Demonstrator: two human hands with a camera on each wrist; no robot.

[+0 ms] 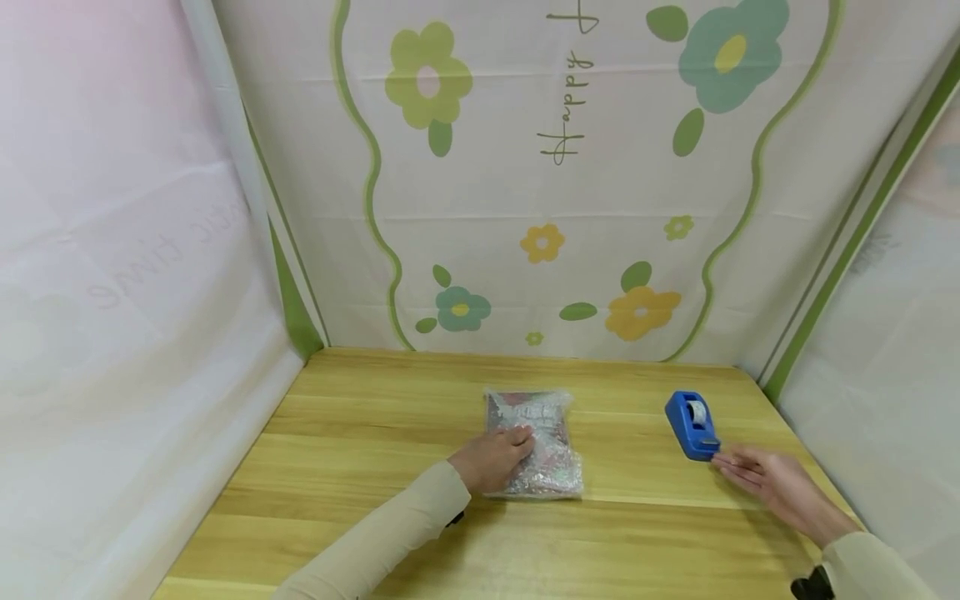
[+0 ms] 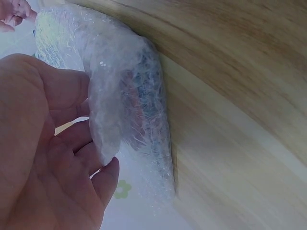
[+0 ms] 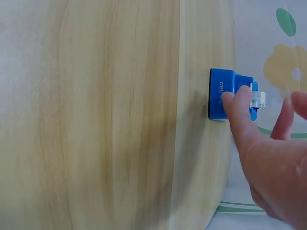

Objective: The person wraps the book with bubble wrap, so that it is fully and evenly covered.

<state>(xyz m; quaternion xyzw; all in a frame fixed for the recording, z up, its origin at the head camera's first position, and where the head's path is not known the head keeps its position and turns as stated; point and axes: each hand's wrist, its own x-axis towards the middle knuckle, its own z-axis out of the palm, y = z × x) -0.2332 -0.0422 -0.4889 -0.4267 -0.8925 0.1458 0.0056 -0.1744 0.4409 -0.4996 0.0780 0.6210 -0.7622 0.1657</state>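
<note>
A flat package in clear bubble wrap [image 1: 546,471] lies on the wooden table, with reddish and dark patches showing through. On its left part rests my left hand [image 1: 491,460], fingers laid across the wrap. The left wrist view shows the puffy near edge of the bubble wrap [image 2: 127,91] hiding the fingertips of that hand [image 2: 57,139]. To the right stands a blue tape dispenser [image 1: 692,427] with a tape roll in it. My right hand [image 1: 780,483] reaches to its front end with fingers extended. In the right wrist view, fingertips overlap the dispenser [image 3: 221,79]; whether they pinch tape is unclear.
The wooden table [image 1: 360,425] meets a printed flower cloth [image 1: 540,167] at the back. White cloth hangs close along the left side [image 1: 150,250] and the right side [image 1: 892,333].
</note>
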